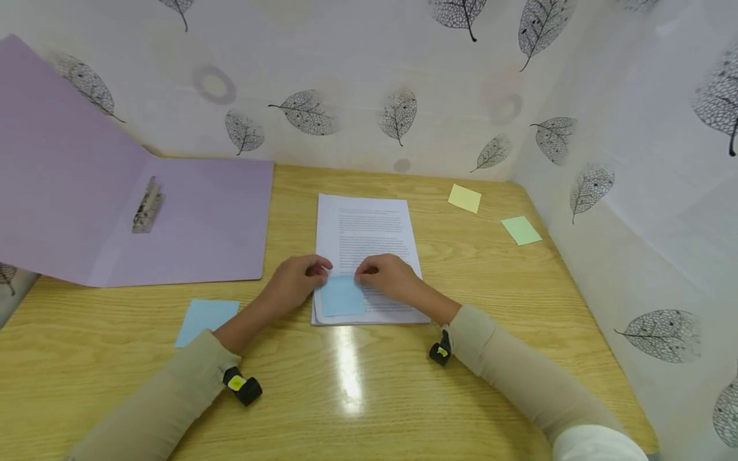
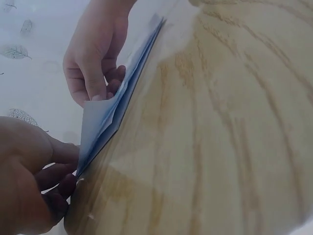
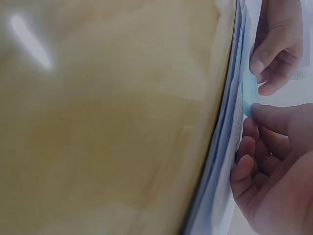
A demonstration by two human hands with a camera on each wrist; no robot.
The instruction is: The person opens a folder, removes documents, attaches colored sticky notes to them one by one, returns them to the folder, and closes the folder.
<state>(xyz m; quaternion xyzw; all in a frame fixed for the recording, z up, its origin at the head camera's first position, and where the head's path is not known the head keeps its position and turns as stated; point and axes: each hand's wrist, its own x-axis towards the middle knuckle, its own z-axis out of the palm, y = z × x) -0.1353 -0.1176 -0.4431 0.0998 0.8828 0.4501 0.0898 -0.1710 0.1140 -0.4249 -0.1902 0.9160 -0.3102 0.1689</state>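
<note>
A light blue sticky note (image 1: 343, 298) lies over the lower left part of a stack of printed paper (image 1: 369, 224). My left hand (image 1: 296, 282) pinches its upper left corner between thumb and fingers. At the upper right corner, my right hand (image 1: 392, 276) pinches the same note, its other fingers curled in. In the left wrist view, the note (image 2: 95, 117) stands a little off the sheets along its near edge. Seen from the right wrist, the note (image 3: 250, 93) spans between both thumbs. The fingertips behind the note are partly hidden.
An open purple folder (image 1: 219, 218) with a metal clip (image 1: 147, 206) lies at the left. Another blue sticky note (image 1: 202, 319) is beside my left forearm. A yellow note (image 1: 464, 198) and a green note (image 1: 521, 230) lie at the right, near leaf-patterned walls.
</note>
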